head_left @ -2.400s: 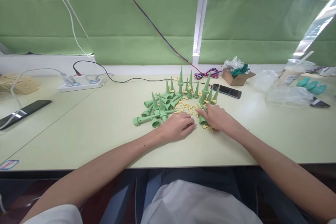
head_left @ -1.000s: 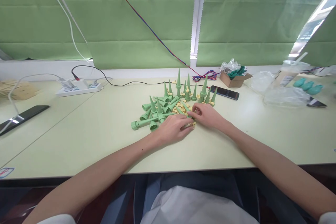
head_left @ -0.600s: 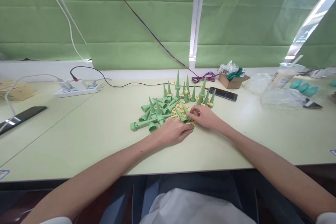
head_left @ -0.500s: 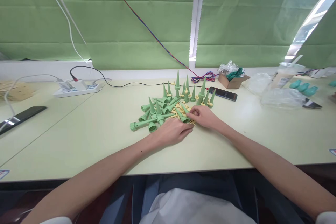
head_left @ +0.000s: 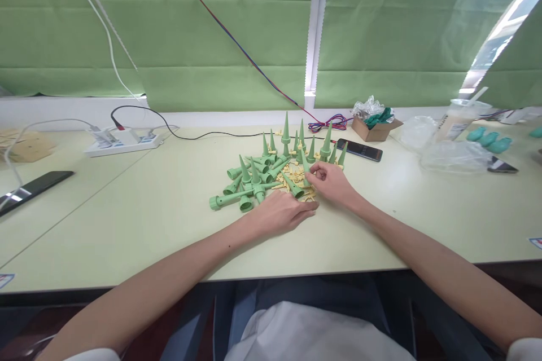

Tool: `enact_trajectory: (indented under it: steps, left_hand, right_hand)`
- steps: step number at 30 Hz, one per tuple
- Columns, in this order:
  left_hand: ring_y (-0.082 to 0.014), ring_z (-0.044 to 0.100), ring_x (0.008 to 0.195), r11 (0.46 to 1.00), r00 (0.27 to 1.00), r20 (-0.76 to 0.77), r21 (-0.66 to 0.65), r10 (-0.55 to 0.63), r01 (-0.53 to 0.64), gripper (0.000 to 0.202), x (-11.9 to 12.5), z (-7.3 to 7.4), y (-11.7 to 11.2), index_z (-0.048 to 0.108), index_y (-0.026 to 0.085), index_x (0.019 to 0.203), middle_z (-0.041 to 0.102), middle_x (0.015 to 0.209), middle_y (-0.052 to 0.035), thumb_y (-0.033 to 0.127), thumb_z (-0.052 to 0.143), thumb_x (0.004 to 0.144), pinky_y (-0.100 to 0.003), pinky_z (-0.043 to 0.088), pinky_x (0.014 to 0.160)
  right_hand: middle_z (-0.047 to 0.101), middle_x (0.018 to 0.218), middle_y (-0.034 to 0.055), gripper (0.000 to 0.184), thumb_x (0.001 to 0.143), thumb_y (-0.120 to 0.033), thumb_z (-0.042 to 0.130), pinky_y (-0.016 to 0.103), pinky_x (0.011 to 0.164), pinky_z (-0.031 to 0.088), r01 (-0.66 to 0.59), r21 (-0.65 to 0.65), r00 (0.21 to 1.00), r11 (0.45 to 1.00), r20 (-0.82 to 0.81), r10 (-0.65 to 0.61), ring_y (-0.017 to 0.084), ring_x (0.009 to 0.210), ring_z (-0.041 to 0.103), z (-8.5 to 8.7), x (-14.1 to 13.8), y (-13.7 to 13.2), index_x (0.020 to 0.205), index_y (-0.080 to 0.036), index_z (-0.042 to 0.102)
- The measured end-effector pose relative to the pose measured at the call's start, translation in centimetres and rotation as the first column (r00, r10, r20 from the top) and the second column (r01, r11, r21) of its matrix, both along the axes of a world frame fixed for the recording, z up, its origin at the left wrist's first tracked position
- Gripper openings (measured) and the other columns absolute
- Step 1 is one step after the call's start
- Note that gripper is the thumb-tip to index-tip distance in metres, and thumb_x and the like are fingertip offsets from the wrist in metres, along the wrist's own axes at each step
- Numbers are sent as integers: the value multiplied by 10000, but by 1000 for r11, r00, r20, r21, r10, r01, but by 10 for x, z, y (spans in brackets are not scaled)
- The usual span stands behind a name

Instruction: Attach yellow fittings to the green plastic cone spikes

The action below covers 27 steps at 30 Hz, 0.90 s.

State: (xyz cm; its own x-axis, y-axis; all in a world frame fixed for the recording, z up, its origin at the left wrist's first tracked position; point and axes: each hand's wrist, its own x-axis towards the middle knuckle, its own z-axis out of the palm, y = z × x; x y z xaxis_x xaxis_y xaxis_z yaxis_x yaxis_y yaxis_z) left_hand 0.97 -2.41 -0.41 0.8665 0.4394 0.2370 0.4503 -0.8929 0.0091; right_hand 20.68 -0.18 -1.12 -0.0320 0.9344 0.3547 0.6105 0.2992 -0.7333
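One green cone (head_left: 305, 166) stands tip up, leaning slightly to the left, at the thumb and fingers of your right hand (head_left: 331, 181); that grip is narrow, pinched on the cone's side just above the tabletop (head_left: 127, 214). Your left hand (head_left: 282, 211) lies low and nearer to you, its fingers drawn together and pointing right (whether they pinch anything, you cannot tell from this angle). Just beyond its knuckles, a second green cone (head_left: 293, 186) lies on its side with its open end toward you. Small yellow pieces (head_left: 292, 171) are scattered around and behind that cone, with a few more near your left fingertips. To the left is a jumble of green cones (head_left: 249, 181), some lying down, some pointing up. Behind your right hand, a loose row of upright green cones (head_left: 326, 146) carries yellow bits at several bases. Farther out, a phone (head_left: 359, 150) lies to the right of the row, near a cardboard box (head_left: 375, 131) with clear plastic and dark green material in it. A lidded cup (head_left: 458, 121) stands well to the right, and a power strip (head_left: 123, 144) lies far left.
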Motion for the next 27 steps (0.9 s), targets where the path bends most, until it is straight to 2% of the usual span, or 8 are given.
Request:
enact_trajectory:
  steps: [6,12,19,23,27]
  left_hand:
    - [-136,313,444,995,996,-40,59,78,-76,369,1,-1,3,690,222,1101,407,505,18,292,331,1054,-315,149,524]
    - [-139,242,456,990,992,-46,84,119,-114,325,-2,-6,9,667,210,1049,412,515,14,249,345,1030,-318,132,542]
    - [-150,307,451,973,973,-43,67,225,-222,331,-1,-7,12,701,196,1002,467,506,-8,222,372,993,-317,149,549]
    - [-155,373,469,962,963,-21,44,269,-268,316,-2,-9,14,707,186,874,540,544,-38,169,396,931,-311,165,552]
    - [-151,377,467,955,956,33,49,291,-293,296,-3,-11,17,653,172,727,534,535,-45,108,403,870,-313,158,541]
  right_hand:
    - [466,507,-55,216,820,-406,591,297,566,343,-2,55,1000,998,-28,3,132,506,415,1,-2,-3,750,-205,552]
    - [471,510,-58,203,836,-398,588,296,564,347,-34,85,998,996,-43,38,130,498,419,-1,-1,-3,776,-208,547]
    - [490,542,-49,197,839,-394,591,291,555,338,-57,86,996,995,-61,62,129,509,427,-1,-1,-4,804,-203,560]
    - [479,543,-52,210,855,-405,582,289,556,333,-67,80,996,994,-55,72,128,513,418,-2,-1,-4,809,-202,561]
    - [475,551,-54,215,862,-407,581,287,563,334,-77,79,995,994,-51,81,124,518,408,-3,0,-4,812,-200,557]
